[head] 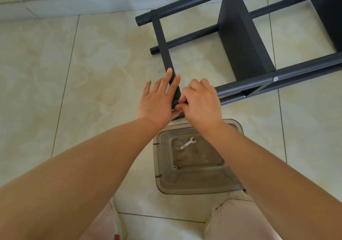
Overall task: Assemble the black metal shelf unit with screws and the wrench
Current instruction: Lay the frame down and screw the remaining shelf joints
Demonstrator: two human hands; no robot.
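Fitting a screw by hand at the near end of the crossbar (162,41), where it meets the near tube (277,78) of the shelf unit (240,36), which lies on its side on the tiled floor (92,73).

Left hand (159,99) lies flat on the crossbar, fingers straight, pressing it down; nothing is held in it. Right hand (201,102) is curled, fingertips pinched at the joint. What they pinch is hidden, likely a screw, though I cannot confirm it.

Wrench (188,142) sits untouched in the clear bin (161,180) just below the hands, between the knees. A small washer or nut (174,167) lies there too.

One screw head (275,78) is already seated further along the near tube. The far tube (185,6) carries fasteners as well, too small to read.

Doing it well, by my judgement:
- Keep the left palm steady so the holes stay lined up.
- Start the thread with fingers only, turning lightly; stop and back off if it binds.
- Leave it snug, not tight, until the bar sits square.
- Then reach for the wrench for the final turns.

Risk: the bar shifting and cross-threading the screw.
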